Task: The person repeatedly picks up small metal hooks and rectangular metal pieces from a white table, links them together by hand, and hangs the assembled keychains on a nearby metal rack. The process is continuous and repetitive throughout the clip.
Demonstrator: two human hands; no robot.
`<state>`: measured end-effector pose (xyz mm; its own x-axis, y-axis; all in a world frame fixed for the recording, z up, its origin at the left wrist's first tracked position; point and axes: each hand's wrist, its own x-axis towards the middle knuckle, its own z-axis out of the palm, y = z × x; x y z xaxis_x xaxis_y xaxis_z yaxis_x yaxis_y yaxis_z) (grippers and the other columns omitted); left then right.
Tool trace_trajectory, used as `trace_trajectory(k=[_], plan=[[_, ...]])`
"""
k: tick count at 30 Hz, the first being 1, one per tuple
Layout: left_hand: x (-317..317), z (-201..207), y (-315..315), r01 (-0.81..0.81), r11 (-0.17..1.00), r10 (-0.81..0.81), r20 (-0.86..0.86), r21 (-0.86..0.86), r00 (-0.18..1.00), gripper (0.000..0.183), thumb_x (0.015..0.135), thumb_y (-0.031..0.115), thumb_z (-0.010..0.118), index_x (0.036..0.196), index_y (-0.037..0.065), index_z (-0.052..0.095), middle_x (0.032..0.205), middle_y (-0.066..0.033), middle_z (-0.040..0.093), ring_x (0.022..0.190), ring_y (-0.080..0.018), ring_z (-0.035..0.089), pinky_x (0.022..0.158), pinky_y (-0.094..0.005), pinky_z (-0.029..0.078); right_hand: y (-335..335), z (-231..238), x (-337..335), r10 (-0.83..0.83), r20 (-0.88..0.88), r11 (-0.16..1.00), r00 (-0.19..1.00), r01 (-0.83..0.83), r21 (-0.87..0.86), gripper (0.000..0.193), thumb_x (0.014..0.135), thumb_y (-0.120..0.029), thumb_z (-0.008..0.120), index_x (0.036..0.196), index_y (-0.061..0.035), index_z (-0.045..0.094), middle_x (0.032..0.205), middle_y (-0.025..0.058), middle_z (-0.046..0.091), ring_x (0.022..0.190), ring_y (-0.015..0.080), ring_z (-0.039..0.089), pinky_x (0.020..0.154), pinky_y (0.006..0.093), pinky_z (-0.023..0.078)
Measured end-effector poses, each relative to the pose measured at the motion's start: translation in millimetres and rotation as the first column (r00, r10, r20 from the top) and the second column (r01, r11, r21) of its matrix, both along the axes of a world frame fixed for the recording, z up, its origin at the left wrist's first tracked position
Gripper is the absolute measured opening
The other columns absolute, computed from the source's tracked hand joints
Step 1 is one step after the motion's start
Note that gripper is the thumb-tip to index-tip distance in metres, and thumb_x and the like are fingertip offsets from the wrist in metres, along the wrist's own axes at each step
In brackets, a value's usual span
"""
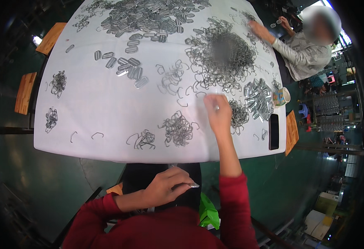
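Note:
Below the table's near edge, my left hand (pixel 169 186) is closed, pinching a small flat metal buckle plate (pixel 194 185) between thumb and fingers. My right hand (pixel 218 110) reaches over the white table with its fingers curled together, slightly blurred. Whatever its fingertips may hold is hidden. Just beyond it spreads a large heap of bent wire hooks (pixel 209 68), and a smaller pile of hooks (pixel 239 116) lies right beside it. To its left sits another hook pile (pixel 177 129). Slotted oval metal buckles (pixel 136 70) lie scattered farther left.
A big heap of oval buckles (pixel 144 16) covers the far side. At the right are shiny metal pieces (pixel 258 97), a paper cup (pixel 280 97) and a black phone (pixel 274 132). Another person (pixel 302 54) handles pieces at the right edge. Wooden stools (pixel 25 93) flank the table.

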<state>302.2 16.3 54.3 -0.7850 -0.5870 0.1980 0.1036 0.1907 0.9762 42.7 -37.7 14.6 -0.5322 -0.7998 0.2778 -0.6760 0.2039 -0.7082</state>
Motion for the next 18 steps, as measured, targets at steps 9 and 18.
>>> trace_trajectory(k=[9, 18], plan=[[4.7, -3.9, 2.2, 0.007, 0.999, -0.007, 0.001, -0.053, 1.0, 0.016, 0.081, 0.002, 0.071, 0.095, 0.007, 0.066, 0.092, -0.0063, 0.063, 0.081, -0.0243, 0.063, 0.068, -0.0337, 0.053, -128.1, -16.1, -10.1, -0.107, -0.238, 0.78, 0.965, 0.23, 0.582, 0.027, 0.085, -0.028, 0.072, 0.101, -0.0072, 0.068, 0.118, 0.0138, 0.06, 0.098, 0.0311, 0.066, 0.083, 0.042, 0.052], [1.9, -9.1, 6.1, -0.036, 0.996, 0.034, -0.029, -0.082, 0.999, 0.016, 0.078, 0.002, 0.072, 0.092, 0.005, 0.065, 0.088, -0.008, 0.063, 0.08, -0.0261, 0.063, 0.07, -0.0357, 0.051, -44.8, 0.3, 20.1, 0.129, 0.411, 0.991, 0.902, -0.136, -0.01, 0.012, 0.09, -0.006, 0.065, 0.096, -0.0005, 0.057, 0.089, 0.0129, 0.066, 0.071, 0.0214, 0.064, 0.059, 0.0308, 0.051]])
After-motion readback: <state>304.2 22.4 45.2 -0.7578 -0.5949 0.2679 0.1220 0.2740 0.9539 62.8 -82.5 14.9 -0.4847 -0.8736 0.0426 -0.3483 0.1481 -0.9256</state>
